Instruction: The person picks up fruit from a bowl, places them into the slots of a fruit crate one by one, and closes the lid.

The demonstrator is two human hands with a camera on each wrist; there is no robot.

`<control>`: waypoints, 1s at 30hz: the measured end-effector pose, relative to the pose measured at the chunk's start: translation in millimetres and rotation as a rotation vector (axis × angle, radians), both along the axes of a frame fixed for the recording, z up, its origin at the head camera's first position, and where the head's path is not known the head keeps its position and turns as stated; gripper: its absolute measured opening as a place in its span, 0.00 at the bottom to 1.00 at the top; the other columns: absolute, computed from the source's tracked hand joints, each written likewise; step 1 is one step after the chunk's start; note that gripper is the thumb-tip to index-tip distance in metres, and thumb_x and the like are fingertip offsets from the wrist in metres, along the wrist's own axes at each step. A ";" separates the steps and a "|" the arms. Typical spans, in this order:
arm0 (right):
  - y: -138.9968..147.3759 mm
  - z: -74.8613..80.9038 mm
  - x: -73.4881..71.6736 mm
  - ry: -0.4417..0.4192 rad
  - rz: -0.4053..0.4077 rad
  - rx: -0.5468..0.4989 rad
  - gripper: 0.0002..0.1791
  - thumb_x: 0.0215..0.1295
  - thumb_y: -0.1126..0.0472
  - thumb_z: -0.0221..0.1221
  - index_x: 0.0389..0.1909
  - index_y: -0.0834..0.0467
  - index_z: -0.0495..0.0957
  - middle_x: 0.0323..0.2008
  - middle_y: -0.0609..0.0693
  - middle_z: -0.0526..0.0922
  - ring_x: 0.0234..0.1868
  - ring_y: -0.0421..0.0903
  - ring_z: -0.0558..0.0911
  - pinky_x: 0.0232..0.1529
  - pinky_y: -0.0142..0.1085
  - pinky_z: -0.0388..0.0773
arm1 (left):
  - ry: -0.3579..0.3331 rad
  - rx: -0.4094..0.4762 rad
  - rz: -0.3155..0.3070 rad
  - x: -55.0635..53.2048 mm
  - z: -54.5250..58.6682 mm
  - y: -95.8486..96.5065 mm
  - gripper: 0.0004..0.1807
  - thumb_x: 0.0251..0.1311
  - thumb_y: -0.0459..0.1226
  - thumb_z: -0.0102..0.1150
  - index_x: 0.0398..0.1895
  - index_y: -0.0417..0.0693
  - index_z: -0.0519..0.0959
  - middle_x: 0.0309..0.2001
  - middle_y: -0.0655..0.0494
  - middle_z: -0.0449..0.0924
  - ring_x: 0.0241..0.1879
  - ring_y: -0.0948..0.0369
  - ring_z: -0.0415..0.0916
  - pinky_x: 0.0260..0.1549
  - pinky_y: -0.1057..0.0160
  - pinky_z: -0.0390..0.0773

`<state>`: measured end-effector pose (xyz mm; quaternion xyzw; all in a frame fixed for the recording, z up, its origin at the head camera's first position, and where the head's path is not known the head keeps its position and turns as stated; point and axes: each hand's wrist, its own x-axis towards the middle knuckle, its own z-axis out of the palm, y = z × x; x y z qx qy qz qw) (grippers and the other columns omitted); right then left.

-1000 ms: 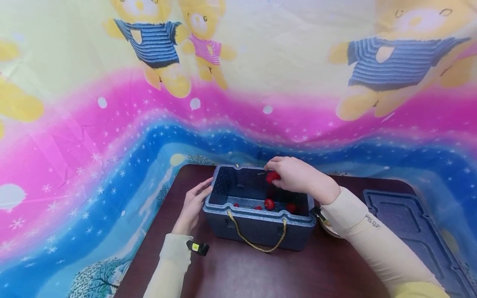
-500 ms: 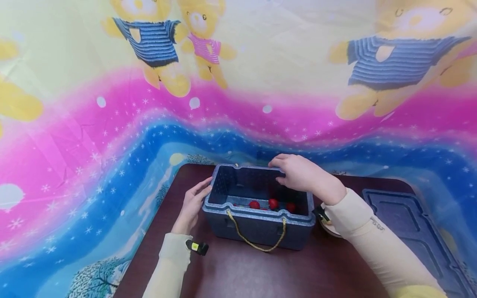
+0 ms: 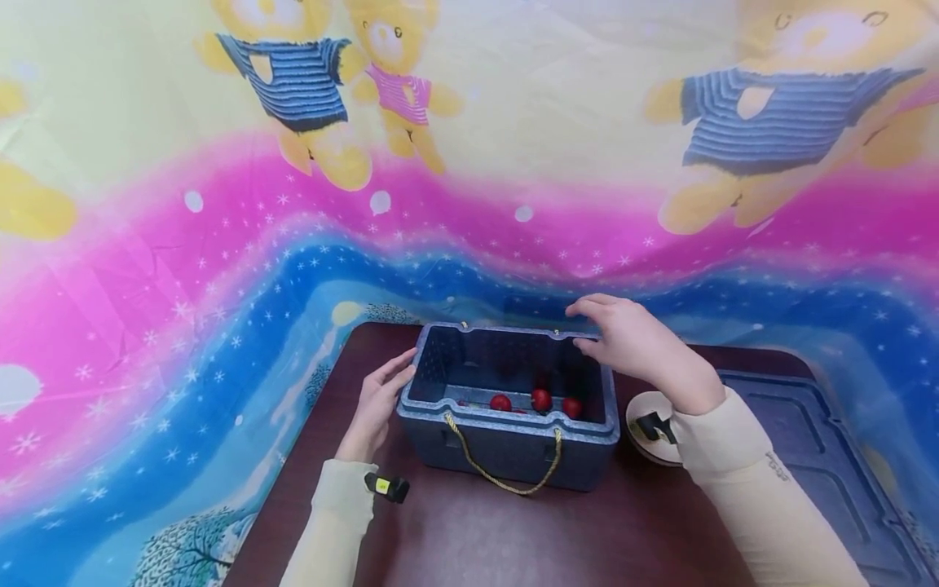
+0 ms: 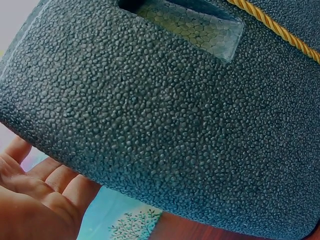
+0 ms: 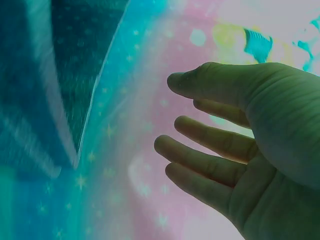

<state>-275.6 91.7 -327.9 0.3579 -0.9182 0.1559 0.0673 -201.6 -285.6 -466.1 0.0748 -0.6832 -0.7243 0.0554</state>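
An open dark grey foam box (image 3: 506,452) with gold rope handles stands on the table. Inside it lie several red, round, fruit-like things, among them one at the middle (image 3: 541,399) and one at the right (image 3: 572,407); their exact kind is unclear. My left hand (image 3: 377,403) rests against the box's left end with fingers extended, and the left wrist view shows the fingers (image 4: 62,177) at the box's edge. Over the box's right back corner hovers my right hand (image 3: 637,346). Its fingers (image 5: 200,160) are spread and loosely bent in the right wrist view, holding nothing.
Just right of the box sits a white bowl (image 3: 641,406), partly covered by the right wrist's black camera. A grey lid (image 3: 814,456) lies on the table's right side. Behind the table (image 3: 506,538) hangs a curtain (image 3: 528,236) printed with bears.
My right hand let go of a red round thing into the box, then rose and moved right, uncovering more of the bowl. The left hand stayed against the box.
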 end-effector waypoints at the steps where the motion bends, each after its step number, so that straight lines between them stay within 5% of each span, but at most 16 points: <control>1: 5.3 -1.2 0.0 0.012 -0.012 -0.016 0.26 0.62 0.60 0.70 0.60 0.59 0.78 0.59 0.60 0.79 0.47 0.54 0.84 0.44 0.51 0.83 | -0.001 -0.001 0.000 0.0 0.3 0.0 0.24 0.70 0.42 0.61 0.68 0.51 0.76 0.69 0.51 0.72 0.65 0.54 0.70 0.63 0.50 0.68; 7: 42.2 -19.9 -3.0 0.059 -0.116 -0.141 0.24 0.61 0.62 0.70 0.58 0.61 0.79 0.53 0.62 0.82 0.44 0.56 0.84 0.38 0.52 0.82 | -0.004 -0.015 0.006 -0.5 0.7 -0.3 0.24 0.70 0.42 0.61 0.68 0.50 0.76 0.69 0.51 0.71 0.67 0.54 0.67 0.65 0.48 0.65; 12: 73.0 -43.9 -2.8 -0.041 -0.239 -0.183 0.25 0.64 0.58 0.68 0.61 0.62 0.77 0.50 0.64 0.82 0.45 0.59 0.84 0.41 0.58 0.81 | 0.000 -0.016 -0.002 -1.0 -0.4 -0.7 0.24 0.70 0.42 0.61 0.68 0.50 0.76 0.69 0.50 0.71 0.67 0.53 0.67 0.66 0.48 0.65; 25: 108.5 -137.6 6.2 -0.175 -0.458 -0.249 0.47 0.63 0.57 0.68 0.76 0.67 0.54 0.66 0.75 0.65 0.57 0.73 0.73 0.51 0.69 0.71 | -0.006 -0.020 -0.006 0.1 -0.3 -1.0 0.25 0.70 0.44 0.61 0.68 0.52 0.76 0.70 0.51 0.70 0.69 0.54 0.65 0.68 0.46 0.63; 30: 109.2 -168.5 12.8 -0.240 -0.493 -0.232 0.43 0.63 0.57 0.67 0.73 0.69 0.59 0.66 0.77 0.64 0.60 0.76 0.70 0.53 0.70 0.70 | 0.002 -0.016 -0.009 0.7 -0.6 -1.2 0.25 0.70 0.43 0.61 0.68 0.51 0.76 0.71 0.52 0.69 0.70 0.53 0.64 0.70 0.44 0.60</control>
